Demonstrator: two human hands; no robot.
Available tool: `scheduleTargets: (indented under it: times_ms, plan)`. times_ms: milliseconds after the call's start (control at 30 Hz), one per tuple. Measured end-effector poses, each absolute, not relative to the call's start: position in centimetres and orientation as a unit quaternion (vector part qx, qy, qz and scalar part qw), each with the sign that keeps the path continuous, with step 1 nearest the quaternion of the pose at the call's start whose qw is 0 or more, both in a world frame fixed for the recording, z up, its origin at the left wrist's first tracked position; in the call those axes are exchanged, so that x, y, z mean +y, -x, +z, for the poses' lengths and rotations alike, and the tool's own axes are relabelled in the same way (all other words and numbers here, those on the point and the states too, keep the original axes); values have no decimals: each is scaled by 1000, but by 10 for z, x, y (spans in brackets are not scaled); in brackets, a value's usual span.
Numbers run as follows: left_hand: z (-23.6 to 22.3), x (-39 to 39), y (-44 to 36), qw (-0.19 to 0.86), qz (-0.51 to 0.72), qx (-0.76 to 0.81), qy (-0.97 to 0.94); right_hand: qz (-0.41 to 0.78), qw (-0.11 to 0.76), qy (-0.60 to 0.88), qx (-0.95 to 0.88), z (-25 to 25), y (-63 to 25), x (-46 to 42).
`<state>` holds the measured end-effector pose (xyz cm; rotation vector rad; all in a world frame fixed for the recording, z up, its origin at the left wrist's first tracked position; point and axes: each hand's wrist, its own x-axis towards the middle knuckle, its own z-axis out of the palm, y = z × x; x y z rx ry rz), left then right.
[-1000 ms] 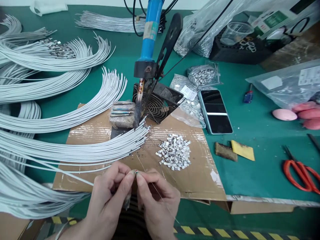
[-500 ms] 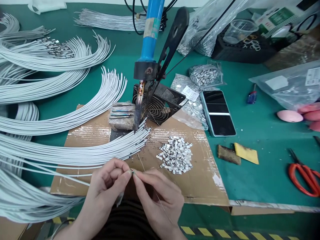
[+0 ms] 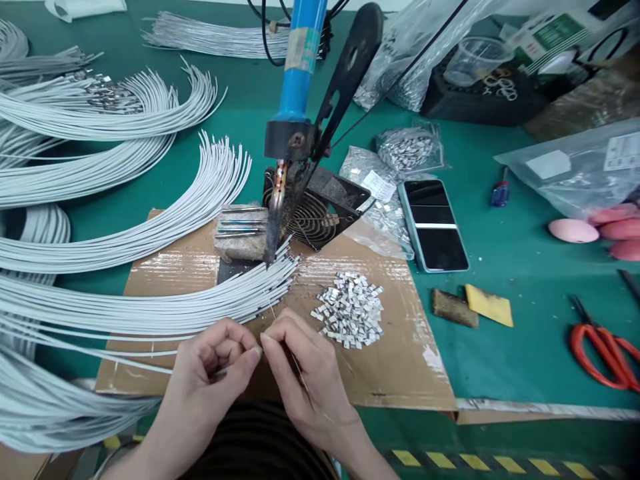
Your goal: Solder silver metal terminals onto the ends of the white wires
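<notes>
My left hand [image 3: 215, 373] is closed in a pinch on what looks like the end of a white cable, mostly covered by the fingers. Fingertip to fingertip with it, my right hand [image 3: 307, 373] pinches too, with a thin solder wire [image 3: 301, 377] running through it. Whatever lies between the fingertips is too small to make out. Just beyond the hands, a bundle of white cables [image 3: 200, 310] ends under the tip of a blue soldering iron [image 3: 273, 233], held tip-down in a stand. To the right sits a pile of small white-and-silver pieces [image 3: 353, 310].
Cardboard [image 3: 400, 360] covers the bench in front. Behind are a tip-cleaning block [image 3: 243, 233] and a black fan [image 3: 315, 217]. A phone [image 3: 435, 227], sponge pieces [image 3: 487, 305] and red-handled scissors [image 3: 603, 353] lie rightward. More cable bundles [image 3: 165, 233] fill the left.
My right hand has turned and risen slightly, its fingers more curled, and the solder wire has shifted with it. My left hand has moved slightly left. The camera view has shifted a little.
</notes>
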<state>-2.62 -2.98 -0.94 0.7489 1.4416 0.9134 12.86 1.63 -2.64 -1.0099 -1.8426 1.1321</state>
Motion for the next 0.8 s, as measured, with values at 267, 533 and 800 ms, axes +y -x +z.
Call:
scheduleTargets:
  times_ms: [267, 533, 800]
  plan:
    - [-5, -24, 26, 568, 420, 650, -279, 252, 403, 539, -696, -42, -175, 25]
    - [0, -20, 24, 555, 429, 656, -280, 109, 281, 490, -818, -49, -194, 39]
    - [-11, -19, 31, 573, 422, 628, -314, 76, 272, 490, -825, -48, -195, 39]
